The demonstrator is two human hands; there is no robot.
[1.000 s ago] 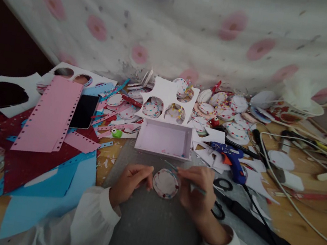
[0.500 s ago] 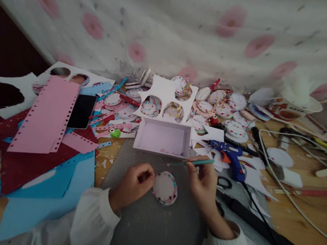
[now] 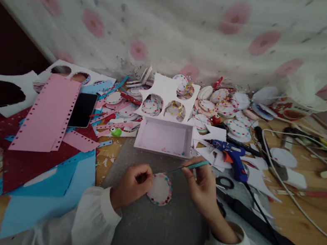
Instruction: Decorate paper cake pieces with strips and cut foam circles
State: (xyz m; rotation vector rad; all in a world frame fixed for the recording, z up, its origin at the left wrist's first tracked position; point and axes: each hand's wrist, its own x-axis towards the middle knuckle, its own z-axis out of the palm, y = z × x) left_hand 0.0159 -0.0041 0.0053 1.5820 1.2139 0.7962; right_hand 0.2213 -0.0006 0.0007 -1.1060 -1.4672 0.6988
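Observation:
A round white paper disc [image 3: 160, 189] lies on the grey cutting mat [image 3: 158, 240], its rim set with small red, blue and pink dots. At the disc's left edge, my left hand [image 3: 132, 184] is closed, thumb and forefinger pinched on the rim. My right hand [image 3: 201, 186] grips teal tweezers [image 3: 195, 165] just above and right of the disc. Their thin tips point left, close over its upper edge; whether they hold a dot is too small to tell. Behind the disc stands a shallow pale lilac box [image 3: 165, 136] with a few tiny dots inside.
A blue glue gun [image 3: 233, 156] and black-handled scissors [image 3: 225, 183] lie to the right. Pink card [image 3: 46, 114], blue sheets and a phone [image 3: 83, 110] are at left. Many dotted discs [image 3: 240, 129] pile up behind, near a paper bowl [image 3: 299, 107].
The disc has shifted slightly left, nearer my left fingers. My right hand has brought the tweezers left and a little lower, away from the box and to the disc's upper edge.

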